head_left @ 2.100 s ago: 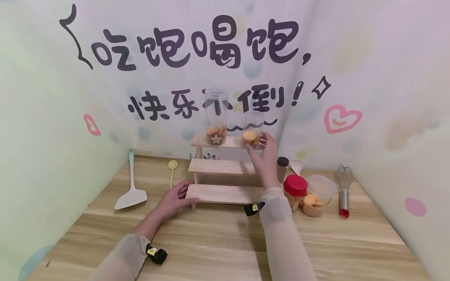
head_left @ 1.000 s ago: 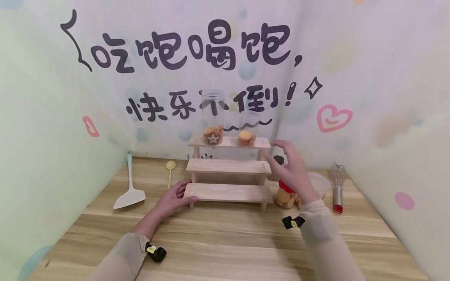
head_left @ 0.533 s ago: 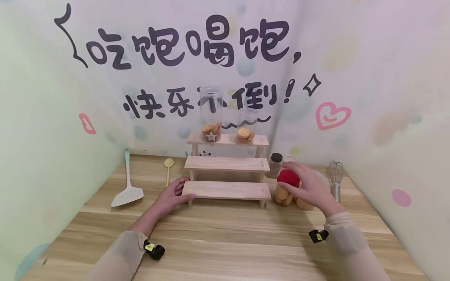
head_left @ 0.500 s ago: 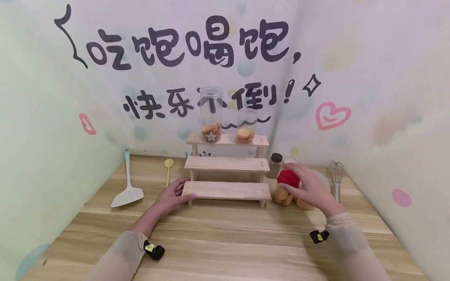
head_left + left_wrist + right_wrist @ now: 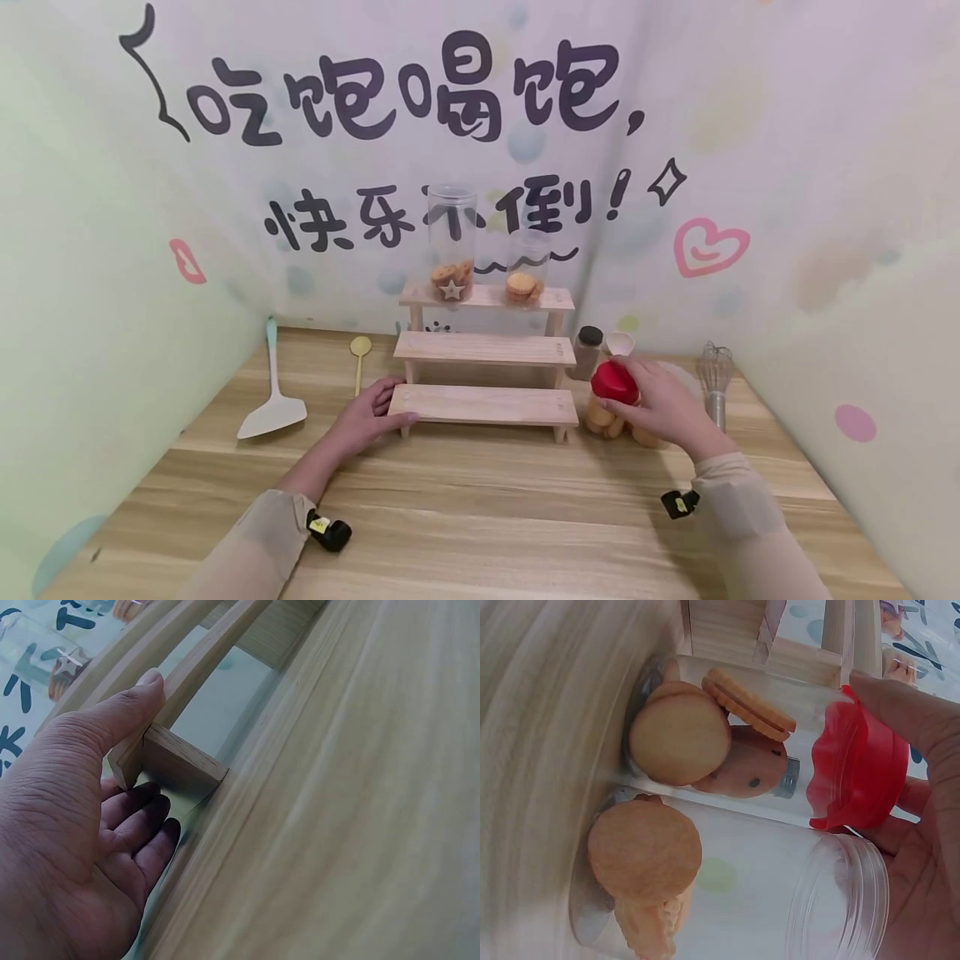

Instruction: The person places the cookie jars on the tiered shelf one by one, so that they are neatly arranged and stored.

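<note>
My left hand (image 5: 367, 423) grips the left end of the lowest step of a three-step wooden display stand (image 5: 483, 404). Its thumb lies over the step and the other fingers curl below, as the left wrist view shows. Beside the stand's right end, my right hand (image 5: 663, 408) holds a clear cookie jar (image 5: 705, 742) by its red lid (image 5: 870, 769), thumb on one side and fingers on the other. The jar stands upright on the table. Close against it is a second clear jar (image 5: 742, 900) with cookies, partly hidden by the right hand in the head view.
On the top step stand a tall cookie jar (image 5: 452, 242) and a shorter one (image 5: 527, 279). Behind the right hand are a black-capped jar (image 5: 588, 354), a pale spoon (image 5: 620, 343) and a whisk (image 5: 717, 379). A spatula (image 5: 273, 412) and yellow spoon (image 5: 360, 354) lie left.
My right hand let go of the shorter jar on the top step, moved right and down, and closed round the red lid. My left hand has stayed on the stand.
</note>
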A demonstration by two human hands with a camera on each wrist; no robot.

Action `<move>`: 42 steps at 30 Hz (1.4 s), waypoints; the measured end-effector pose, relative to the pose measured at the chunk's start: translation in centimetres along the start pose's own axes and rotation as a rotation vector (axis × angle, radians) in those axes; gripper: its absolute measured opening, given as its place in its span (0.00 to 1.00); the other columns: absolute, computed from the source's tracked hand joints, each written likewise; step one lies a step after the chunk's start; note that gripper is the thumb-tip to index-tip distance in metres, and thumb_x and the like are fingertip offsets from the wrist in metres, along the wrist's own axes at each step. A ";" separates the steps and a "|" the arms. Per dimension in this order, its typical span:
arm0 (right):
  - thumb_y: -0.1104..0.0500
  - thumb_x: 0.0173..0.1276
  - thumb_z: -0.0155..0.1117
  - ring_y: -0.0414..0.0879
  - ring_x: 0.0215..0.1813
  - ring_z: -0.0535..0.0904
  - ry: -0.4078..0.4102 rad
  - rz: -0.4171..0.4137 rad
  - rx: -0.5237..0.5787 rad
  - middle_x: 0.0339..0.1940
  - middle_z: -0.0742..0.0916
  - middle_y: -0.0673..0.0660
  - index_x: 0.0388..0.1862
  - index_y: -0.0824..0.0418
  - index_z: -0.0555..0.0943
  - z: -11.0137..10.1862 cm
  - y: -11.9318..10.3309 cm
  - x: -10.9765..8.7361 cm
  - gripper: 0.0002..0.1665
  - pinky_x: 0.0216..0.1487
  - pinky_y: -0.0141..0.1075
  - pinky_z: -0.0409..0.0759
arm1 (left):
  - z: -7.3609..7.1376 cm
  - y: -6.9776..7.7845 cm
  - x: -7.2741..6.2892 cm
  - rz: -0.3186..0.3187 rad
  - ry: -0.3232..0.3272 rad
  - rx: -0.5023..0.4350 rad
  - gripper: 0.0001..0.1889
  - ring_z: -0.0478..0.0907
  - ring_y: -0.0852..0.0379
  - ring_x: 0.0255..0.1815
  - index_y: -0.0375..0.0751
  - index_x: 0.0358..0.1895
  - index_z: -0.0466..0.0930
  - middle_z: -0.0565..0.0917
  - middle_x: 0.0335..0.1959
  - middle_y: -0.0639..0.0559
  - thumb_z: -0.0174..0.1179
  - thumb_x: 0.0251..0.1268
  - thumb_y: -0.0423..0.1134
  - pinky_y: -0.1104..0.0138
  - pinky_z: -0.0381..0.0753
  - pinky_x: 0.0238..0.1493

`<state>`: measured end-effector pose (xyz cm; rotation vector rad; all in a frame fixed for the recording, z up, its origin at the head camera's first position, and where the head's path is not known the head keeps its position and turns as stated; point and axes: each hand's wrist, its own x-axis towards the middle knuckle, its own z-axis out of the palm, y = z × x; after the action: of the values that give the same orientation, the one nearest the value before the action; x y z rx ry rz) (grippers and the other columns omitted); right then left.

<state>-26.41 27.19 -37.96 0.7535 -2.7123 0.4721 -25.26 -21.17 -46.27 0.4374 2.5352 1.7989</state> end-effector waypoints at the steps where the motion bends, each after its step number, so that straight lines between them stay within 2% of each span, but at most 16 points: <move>1: 0.42 0.65 0.73 0.54 0.51 0.80 -0.005 0.007 -0.005 0.52 0.83 0.60 0.67 0.61 0.72 0.0 0.0 0.0 0.39 0.45 0.49 0.85 | 0.0 0.0 0.0 0.000 -0.001 0.004 0.40 0.69 0.40 0.70 0.34 0.72 0.64 0.71 0.70 0.33 0.73 0.60 0.42 0.50 0.71 0.67; 11: 0.38 0.59 0.75 0.54 0.49 0.78 -0.023 0.039 -0.065 0.49 0.84 0.58 0.66 0.60 0.73 0.4 0.0 -0.2 0.44 0.43 0.48 0.84 | 0.1 -0.3 -0.1 -0.013 -0.001 0.018 0.41 0.68 0.39 0.71 0.34 0.73 0.63 0.69 0.72 0.32 0.74 0.60 0.44 0.50 0.70 0.68; 18: 0.36 0.57 0.76 0.59 0.55 0.75 -0.045 0.044 -0.126 0.54 0.84 0.60 0.73 0.62 0.68 0.9 0.0 -0.4 0.53 0.48 0.53 0.81 | 0.1 -0.2 -0.3 -0.012 0.003 0.009 0.41 0.68 0.39 0.71 0.34 0.73 0.63 0.68 0.72 0.32 0.74 0.60 0.43 0.50 0.70 0.68; 28: 0.39 0.58 0.75 0.60 0.58 0.73 -0.056 0.060 -0.152 0.57 0.83 0.61 0.75 0.61 0.66 0.6 0.0 -0.1 0.53 0.50 0.54 0.79 | -0.1 0.1 -0.1 0.012 0.001 0.003 0.41 0.68 0.38 0.71 0.33 0.73 0.62 0.68 0.71 0.31 0.73 0.62 0.42 0.49 0.70 0.68; 34: 0.37 0.57 0.76 0.59 0.58 0.74 -0.070 0.069 -0.151 0.56 0.83 0.62 0.76 0.60 0.65 0.6 -0.2 -0.1 0.55 0.50 0.54 0.79 | -0.1 0.0 -0.2 0.000 -0.002 0.009 0.41 0.68 0.38 0.71 0.34 0.73 0.62 0.68 0.72 0.32 0.73 0.61 0.43 0.49 0.69 0.68; 42: 0.37 0.54 0.78 0.57 0.57 0.75 -0.040 0.044 -0.115 0.55 0.84 0.59 0.72 0.56 0.71 0.7 -0.1 0.1 0.51 0.51 0.54 0.78 | -0.1 -0.2 0.1 0.003 -0.005 -0.002 0.41 0.67 0.38 0.71 0.33 0.74 0.61 0.68 0.72 0.31 0.72 0.62 0.42 0.49 0.70 0.68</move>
<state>-26.60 26.81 -38.56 0.6812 -2.7701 0.3102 -25.39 -21.34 -46.39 0.4449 2.5300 1.7991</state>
